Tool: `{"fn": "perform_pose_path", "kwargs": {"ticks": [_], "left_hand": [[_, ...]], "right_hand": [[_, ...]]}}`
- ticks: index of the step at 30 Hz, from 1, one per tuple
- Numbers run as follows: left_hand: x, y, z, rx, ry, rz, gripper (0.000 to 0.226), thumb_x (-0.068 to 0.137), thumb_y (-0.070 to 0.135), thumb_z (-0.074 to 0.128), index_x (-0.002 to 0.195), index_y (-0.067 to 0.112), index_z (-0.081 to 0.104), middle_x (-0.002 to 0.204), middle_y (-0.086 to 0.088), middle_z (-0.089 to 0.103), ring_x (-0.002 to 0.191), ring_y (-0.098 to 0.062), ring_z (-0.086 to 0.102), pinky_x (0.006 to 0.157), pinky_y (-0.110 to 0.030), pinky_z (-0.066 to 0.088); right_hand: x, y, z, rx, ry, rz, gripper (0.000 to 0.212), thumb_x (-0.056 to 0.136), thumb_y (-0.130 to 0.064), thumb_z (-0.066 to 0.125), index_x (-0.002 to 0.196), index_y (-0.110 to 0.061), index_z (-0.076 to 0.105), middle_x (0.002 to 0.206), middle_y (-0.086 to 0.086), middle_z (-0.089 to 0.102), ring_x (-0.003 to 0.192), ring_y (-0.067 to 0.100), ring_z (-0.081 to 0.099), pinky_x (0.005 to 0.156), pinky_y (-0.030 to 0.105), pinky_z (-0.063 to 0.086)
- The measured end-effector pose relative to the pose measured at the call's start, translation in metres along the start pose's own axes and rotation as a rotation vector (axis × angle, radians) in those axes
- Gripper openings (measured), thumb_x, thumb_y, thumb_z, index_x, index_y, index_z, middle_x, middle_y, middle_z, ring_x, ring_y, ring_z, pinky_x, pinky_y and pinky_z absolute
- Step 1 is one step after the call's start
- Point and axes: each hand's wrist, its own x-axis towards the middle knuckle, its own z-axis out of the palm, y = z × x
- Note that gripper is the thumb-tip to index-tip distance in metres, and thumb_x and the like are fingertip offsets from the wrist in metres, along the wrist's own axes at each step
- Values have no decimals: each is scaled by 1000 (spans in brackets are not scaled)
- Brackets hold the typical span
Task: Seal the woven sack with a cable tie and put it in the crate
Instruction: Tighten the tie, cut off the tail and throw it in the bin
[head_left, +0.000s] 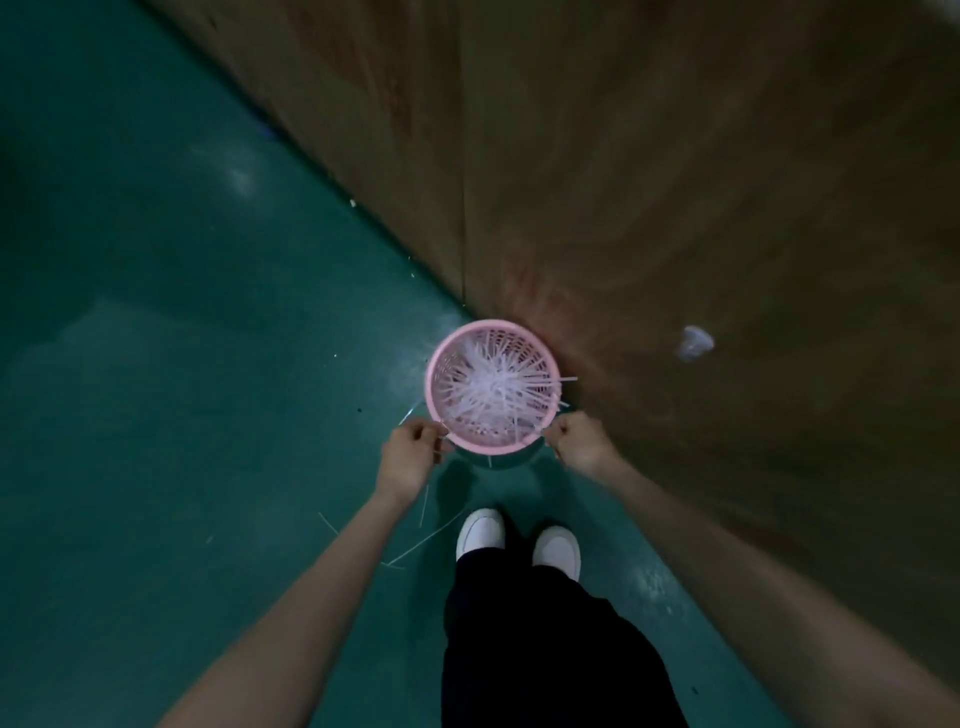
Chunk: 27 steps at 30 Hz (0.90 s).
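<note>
Head view, looking down. A pink basket (493, 387) of white cable ties (498, 389) stands on the green floor (182, 312) against a brown panel (675, 182). The left hand (410, 454), at the basket's 8 o'clock, and the right hand (579, 441), at its 4 o'clock, are each curled and pinching an end of what seems one thin tie. Loose ties (426, 545) lie at 6 o'clock, near the shoes (480, 535). Neither sack nor crate is visible, so their whereabouts cannot be told; judged so, only tie-picking is under way, with sealing and crating left.

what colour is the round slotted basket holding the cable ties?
Pink plastic basket, with white cable ties inside; head view shows it.
</note>
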Motion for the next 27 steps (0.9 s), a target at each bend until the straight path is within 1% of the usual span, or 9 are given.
{"fn": "perform_pose_path", "kwargs": {"ticks": [2, 4, 7, 10, 14, 18, 21, 23, 27], "left_hand": [[22, -19, 4, 13, 16, 11, 25, 98, 4, 37, 87, 4, 60, 71, -6, 62, 60, -15, 53, 46, -9, 44], [40, -33, 8, 26, 32, 22, 29, 98, 3, 37, 79, 9, 58, 69, -6, 61, 60, -15, 53, 46, -8, 44], [60, -47, 14, 52, 33, 24, 31, 98, 4, 38, 76, 14, 57, 69, -6, 62, 58, -15, 53, 46, -10, 43], [70, -55, 20, 66, 22, 29, 30, 98, 5, 39, 76, 14, 58, 69, -5, 62, 57, -14, 53, 44, -8, 42], [54, -44, 18, 68, 9, 46, 25, 98, 4, 39, 86, 6, 61, 70, -5, 63, 57, -13, 54, 45, -9, 42], [5, 0, 9, 56, -7, 85, 23, 96, 3, 39, 89, 4, 61, 69, -5, 63, 59, -15, 54, 47, -10, 44], [-51, 53, -4, 76, -19, 165, 24, 95, 0, 38, 91, 4, 61, 72, -5, 63, 63, -15, 56, 51, -11, 47], [-97, 95, -15, 102, -14, 241, 24, 95, 0, 38, 92, 4, 62, 71, -3, 61, 63, -14, 57, 54, -12, 48], [-186, 169, -38, 207, -7, 376, 26, 93, 5, 39, 89, 11, 63, 71, 2, 64, 71, -20, 62, 69, -31, 52]], "right_hand": [[25, 3, 19, -68, -19, -6, 39, 94, -18, 50, 56, -13, 40, 77, 16, 52, 75, 23, 50, 66, 31, 35], [48, 6, 35, -137, -16, -25, 40, 93, -16, 49, 56, -15, 35, 75, 15, 49, 77, 23, 48, 66, 31, 34], [70, 7, 50, -226, 7, -43, 26, 92, -17, 48, 67, -13, 46, 84, 17, 60, 82, 30, 60, 66, 32, 39], [81, 12, 55, -262, 61, -56, 13, 91, -11, 47, 79, -11, 53, 96, 16, 64, 88, 32, 62, 69, 34, 45], [62, 11, 38, -202, 169, -66, 17, 91, -9, 43, 94, -6, 60, 99, 17, 65, 89, 35, 62, 72, 38, 48], [9, -8, -3, -62, 215, -127, 19, 88, -10, 47, 87, -10, 66, 94, 17, 70, 87, 33, 64, 73, 36, 49], [-57, -35, -45, 51, 278, -195, 18, 86, -6, 51, 84, -10, 69, 77, 8, 66, 75, 23, 61, 68, 26, 42], [-110, -55, -76, 112, 320, -245, 17, 85, -5, 52, 82, -11, 69, 71, 3, 62, 71, 21, 61, 67, 27, 44], [-216, -86, -133, 203, 414, -307, 15, 84, -6, 57, 78, -18, 65, 71, 2, 63, 69, 15, 56, 64, 21, 38]]}}
